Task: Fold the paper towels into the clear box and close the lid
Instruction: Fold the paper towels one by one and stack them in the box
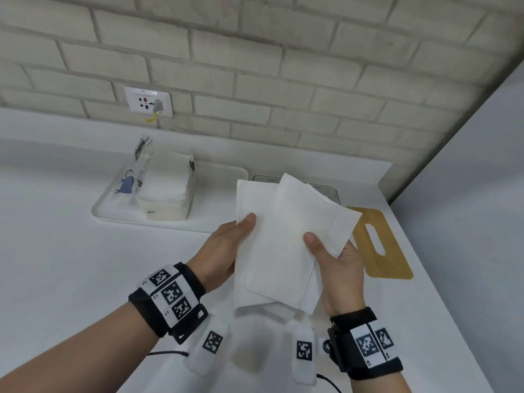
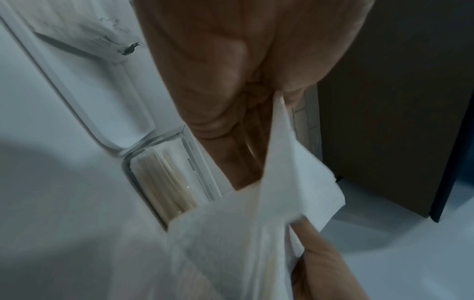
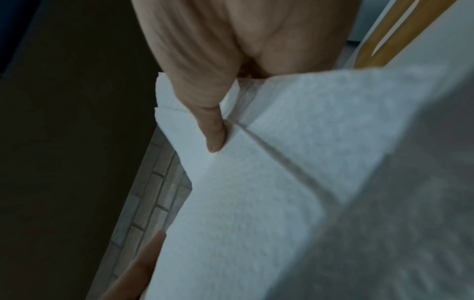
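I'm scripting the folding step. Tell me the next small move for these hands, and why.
Probably square the sheets up: both the left hand and the right hand pinch the paper towels in mid-air, and the layers sit fanned and skewed, corners not matching. The clear box behind already holds folded towels, so an aligned bundle should go in more neatly.

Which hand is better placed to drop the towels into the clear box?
Probably the left hand. It grips the paper towels on the side nearer the clear box, which sits behind them. The right hand pinches the side toward the wooden lid.
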`<state>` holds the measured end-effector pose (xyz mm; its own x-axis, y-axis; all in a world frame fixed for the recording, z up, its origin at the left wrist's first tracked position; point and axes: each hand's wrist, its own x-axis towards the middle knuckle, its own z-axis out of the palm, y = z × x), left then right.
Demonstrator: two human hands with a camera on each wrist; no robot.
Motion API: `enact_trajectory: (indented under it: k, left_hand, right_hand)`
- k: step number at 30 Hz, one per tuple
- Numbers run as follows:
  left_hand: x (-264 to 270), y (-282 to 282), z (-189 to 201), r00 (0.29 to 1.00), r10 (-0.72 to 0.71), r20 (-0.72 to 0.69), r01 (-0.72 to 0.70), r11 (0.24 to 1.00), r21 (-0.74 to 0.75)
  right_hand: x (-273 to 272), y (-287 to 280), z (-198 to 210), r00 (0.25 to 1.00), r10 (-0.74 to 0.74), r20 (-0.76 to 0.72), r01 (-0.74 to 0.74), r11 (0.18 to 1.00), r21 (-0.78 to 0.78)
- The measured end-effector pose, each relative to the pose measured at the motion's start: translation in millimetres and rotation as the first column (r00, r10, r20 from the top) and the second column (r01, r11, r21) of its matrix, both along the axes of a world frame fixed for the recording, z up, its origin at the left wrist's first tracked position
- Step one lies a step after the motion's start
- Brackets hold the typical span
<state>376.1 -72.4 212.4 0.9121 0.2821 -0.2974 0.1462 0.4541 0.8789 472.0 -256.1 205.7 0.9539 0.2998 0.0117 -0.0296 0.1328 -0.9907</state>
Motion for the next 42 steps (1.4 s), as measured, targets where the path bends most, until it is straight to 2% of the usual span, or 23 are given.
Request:
enact_trajectory:
  k: [4,8,12,14,16,19,27,32,35,37,39,42]
  left_hand:
    - [-1,4,2,0.999,0.022,0.039,-0.023,1.0,0.021]
    - [1,14,-2,0.997,0.074,-0.002,-0.072,0.977,0.2]
    - [2,19,-4,0.995,0.095,-0.038,-0.077,0.939,0.336]
    - [3,14,-2,0.997,0.077,-0.031,-0.064,0.954,0.294]
    - [4,9,2,0.999,0.055,0.001,-0.054,0.977,0.205]
    - [4,3,6,0.999,0.022,0.041,-0.026,0.993,0.112]
    - [3,6,-6,0.992,0.114,0.062,-0.124,0.976,0.181]
    - [5,9,-4,0.984,0.154,0.086,-0.165,0.976,0.141]
    - [6,18,-5,0.969,0.232,0.088,-0.245,0.952,0.183]
    - [5,25,-7,0.958,0.279,0.067,-0.287,0.925,0.248]
    - [5,31,-10,0.957,0.288,0.041,-0.286,0.907,0.308]
    - [5,26,-9,0.967,0.254,0.027,-0.249,0.914,0.321]
  right_hand:
    - [3,-10,3,0.999,-0.033,0.011,0.033,0.999,0.0]
    - [6,-21,13,0.999,-0.035,0.027,0.034,0.998,0.053]
    - [7,-23,24,0.983,0.177,-0.051,-0.16,0.959,0.234]
    - [9,-16,19,0.975,0.217,-0.046,-0.209,0.968,0.136]
    - [10,-5,10,0.987,0.159,-0.012,-0.159,0.987,-0.017]
    - [8,7,-1,0.996,0.09,0.0,-0.089,0.992,-0.089]
    - [3,13,0,0.999,0.042,0.035,-0.039,0.996,-0.083]
    - [7,4,1,0.998,-0.041,0.042,0.045,0.994,-0.102]
    - [17,-16,9,0.973,-0.137,0.183,0.177,0.959,-0.221]
    - [23,-30,23,0.953,-0.117,0.281,0.202,0.933,-0.298]
    - [20,-38,41,0.951,0.003,0.31,0.091,0.953,-0.289]
    - [13,-31,51,0.969,0.184,0.161,-0.183,0.983,-0.027]
